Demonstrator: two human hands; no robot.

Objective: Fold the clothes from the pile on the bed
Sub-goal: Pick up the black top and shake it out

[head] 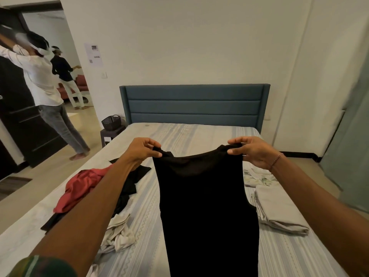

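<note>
Head view
Black garment (205, 206): a matte, dark, sleeveless-looking piece hung lengthwise over the middle of the bed, its top edge stretched between both hands.
Left hand (140, 151): thumb and fingers curled, pinching the top left corner, the cloth bunched at the grip.
Right hand (250, 149): thumb below and fingers above pinched the top right corner; a thin bead bracelet (276, 159) sat on the wrist.
Bed (151, 226): covered in a grey-and-white striped sheet with zigzag bands, backed by a blue padded headboard (194, 104) with horizontal channels.
Pile, left: a crumpled red garment (79, 186) lay over black cloth (127, 188), with rumpled off-white cloth (119, 234) nearer; the left forearm hid part of it.
Folded items, right: a flat pale grey stack (277, 208) lay just beside the hanging garment.
Surroundings: a dark woven basket (111, 121) stood on a side table (108, 134); two people stood by the doorway.
</note>
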